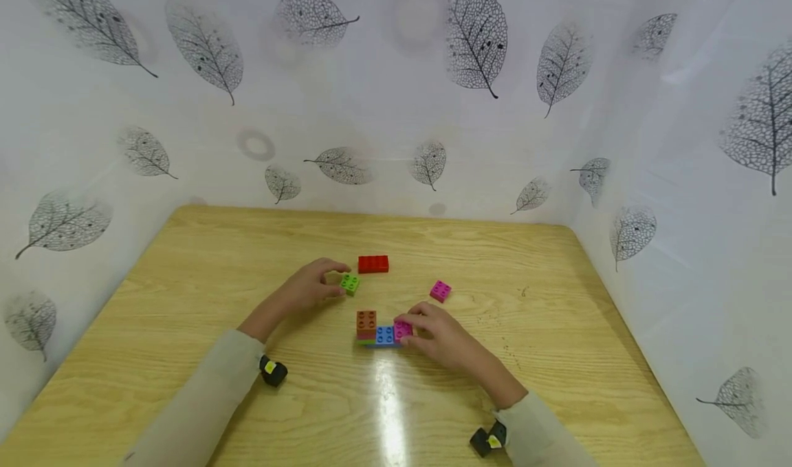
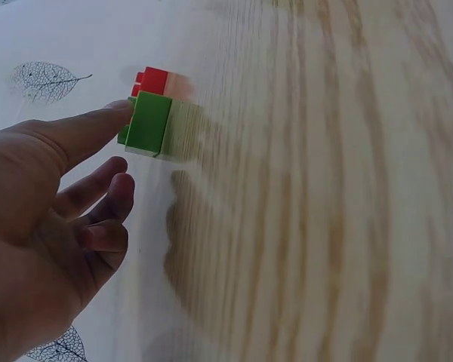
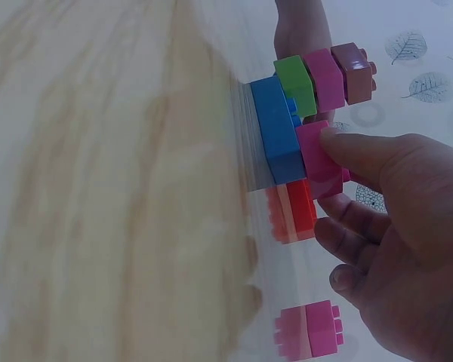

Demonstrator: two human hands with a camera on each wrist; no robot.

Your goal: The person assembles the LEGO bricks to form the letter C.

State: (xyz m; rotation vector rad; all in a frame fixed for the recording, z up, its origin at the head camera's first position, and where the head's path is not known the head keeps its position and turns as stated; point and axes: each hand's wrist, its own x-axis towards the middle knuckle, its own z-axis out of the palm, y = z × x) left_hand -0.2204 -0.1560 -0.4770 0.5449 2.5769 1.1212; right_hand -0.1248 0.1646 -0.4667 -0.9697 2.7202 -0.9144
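A blue brick (image 1: 385, 335) lies on the table as the base of a small build. On its left end rise a green brick (image 3: 296, 85), a pink brick (image 3: 325, 79) and a brown brick (image 1: 366, 320), stacked in that order. My right hand (image 1: 442, 336) pinches another pink brick (image 3: 319, 158) at the blue brick's right end, thumb on its near side. Farther back, my left hand (image 1: 309, 285) reaches beside a loose lime-green brick (image 1: 350, 284), thumb and forefinger spread around it. In the left wrist view the thumb overlaps that brick, while the other fingers stay apart from it.
A long red brick (image 1: 373, 264) lies behind the lime-green one. A loose pink brick (image 1: 441, 291) sits to the right, beyond my right hand. The wooden table (image 1: 247, 233) ends at a white leaf-patterned cloth (image 1: 371, 109) at the back and sides.
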